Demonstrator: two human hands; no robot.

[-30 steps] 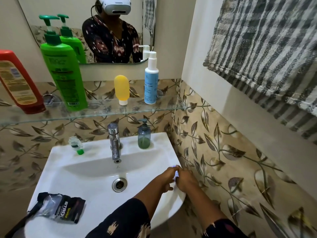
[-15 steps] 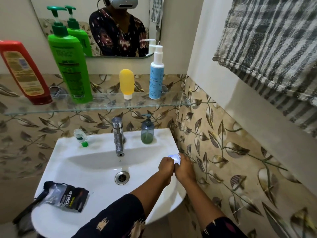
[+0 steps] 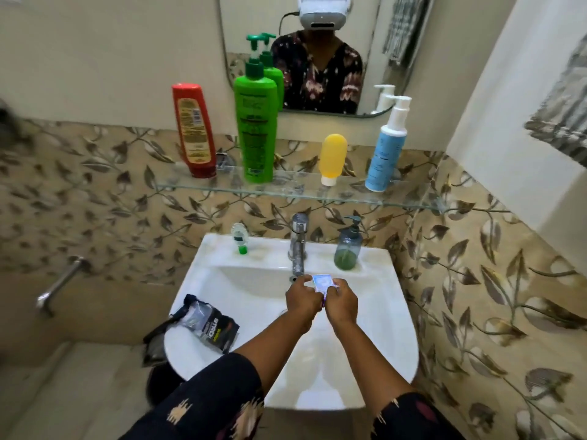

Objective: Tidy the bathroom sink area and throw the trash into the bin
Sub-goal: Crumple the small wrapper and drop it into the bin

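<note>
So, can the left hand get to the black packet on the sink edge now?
Probably yes, once freed: the black packet lies uncovered on the sink rim, but the left hand and right hand hold a small wrapper.

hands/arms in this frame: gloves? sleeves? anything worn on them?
Both are bare: no gloves, and no rings, watch or bracelet that I can make out on the left hand or right hand. The forearms are uncovered. Each arm wears a dark navy-black fabric sleeve ending near the elbow, printed with small cream motifs and dull maroon patches.
</note>
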